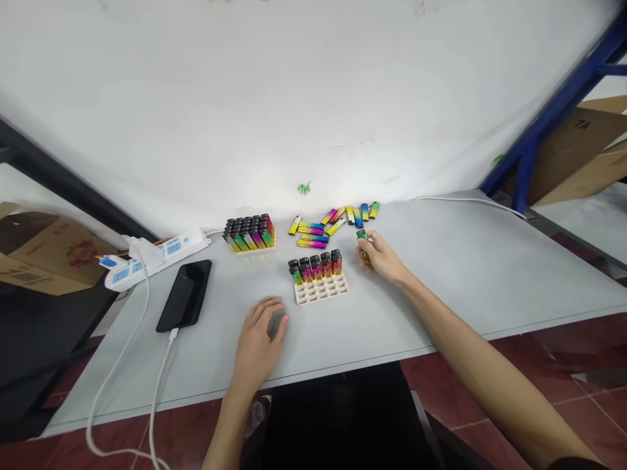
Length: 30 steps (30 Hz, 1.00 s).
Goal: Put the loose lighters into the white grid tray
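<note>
My right hand (382,256) is closed on a green and yellow lighter (363,239) just above the table, right of a white tray. That tray (321,292) has rows of oval slots; upright lighters (316,266) with black tops fill its back rows, and the front slots show bare. Resting on the table left of the tray, my left hand (259,336) holds nothing, its thumb apart from the curved fingers. Several loose multicoloured lighters (313,228) lie flat behind the tray, near the wall. To the left stands a second tray packed with upright lighters (249,233).
A black phone (184,296) with a white charging cable (164,365) lies at the left. Behind it is a white power strip (161,256) with plugs in it. Cardboard boxes (53,251) stand beyond both table ends. A blue metal frame (531,143) rises at the right.
</note>
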Each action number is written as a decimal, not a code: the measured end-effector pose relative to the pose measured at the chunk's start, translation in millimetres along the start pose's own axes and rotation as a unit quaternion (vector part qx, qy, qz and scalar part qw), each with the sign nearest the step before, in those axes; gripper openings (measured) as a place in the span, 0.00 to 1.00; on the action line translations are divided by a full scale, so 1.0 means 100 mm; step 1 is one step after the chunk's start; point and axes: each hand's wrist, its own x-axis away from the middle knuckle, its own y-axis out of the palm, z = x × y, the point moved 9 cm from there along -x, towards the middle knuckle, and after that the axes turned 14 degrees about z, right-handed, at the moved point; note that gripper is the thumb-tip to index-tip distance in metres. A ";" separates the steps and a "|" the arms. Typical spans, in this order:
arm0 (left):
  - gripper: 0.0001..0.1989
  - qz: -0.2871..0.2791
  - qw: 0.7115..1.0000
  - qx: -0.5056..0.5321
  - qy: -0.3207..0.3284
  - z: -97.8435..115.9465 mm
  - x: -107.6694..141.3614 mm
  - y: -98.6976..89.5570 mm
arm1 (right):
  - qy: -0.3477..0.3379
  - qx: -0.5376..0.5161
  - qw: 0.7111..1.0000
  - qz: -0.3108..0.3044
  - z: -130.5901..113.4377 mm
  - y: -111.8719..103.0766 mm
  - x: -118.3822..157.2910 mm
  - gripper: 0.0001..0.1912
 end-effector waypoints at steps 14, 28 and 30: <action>0.11 -0.006 1.000 0.010 0.001 0.01 0.01 0.01 | 0.153 -0.150 0.977 0.017 0.15 0.04 0.04 0.25; 0.11 -0.001 1.000 0.009 0.003 0.01 0.01 0.00 | 0.153 -0.152 0.977 0.001 0.10 0.08 0.07 0.26; 0.11 -0.002 1.000 0.010 0.004 0.01 0.01 0.00 | 0.154 -0.146 0.977 0.009 0.12 0.07 0.06 0.26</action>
